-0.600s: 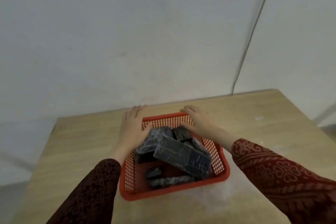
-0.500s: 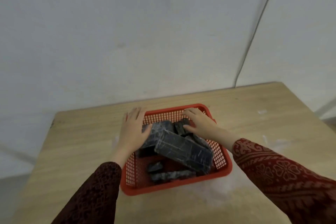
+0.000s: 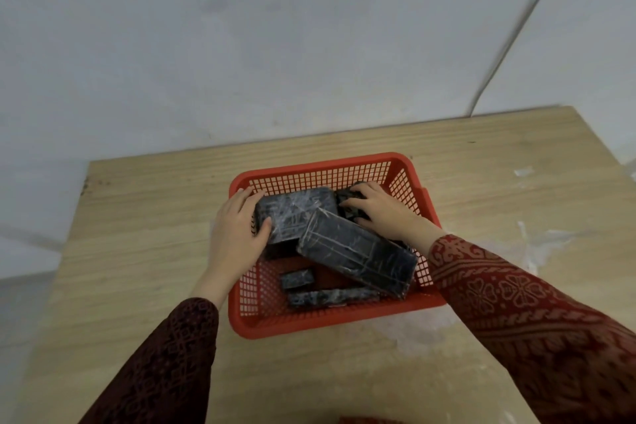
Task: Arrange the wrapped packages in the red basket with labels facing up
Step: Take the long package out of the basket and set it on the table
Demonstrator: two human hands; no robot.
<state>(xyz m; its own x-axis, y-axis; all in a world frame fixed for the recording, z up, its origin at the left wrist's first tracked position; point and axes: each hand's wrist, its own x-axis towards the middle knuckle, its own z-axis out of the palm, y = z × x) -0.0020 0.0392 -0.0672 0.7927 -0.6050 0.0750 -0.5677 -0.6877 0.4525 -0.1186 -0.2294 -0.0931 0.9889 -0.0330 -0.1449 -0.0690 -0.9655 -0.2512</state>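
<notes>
Both hands have dropped from the red basket [image 3: 344, 322] rim inside: the left hand [image 3: 237, 234] now grips a wrapped package [image 3: 296, 213], the right hand [image 3: 382, 212] closes on a smaller one [image 3: 351, 198], so sorting is starting.

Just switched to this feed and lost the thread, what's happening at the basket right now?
A person has both hands inside the red basket on the wooden table. The left hand grips the edge of a dark wrapped package at the back; the right hand rests on a small package in the far corner. A long package lies tilted across the pile, two smaller ones sit near the front. No labels are visible.
</notes>
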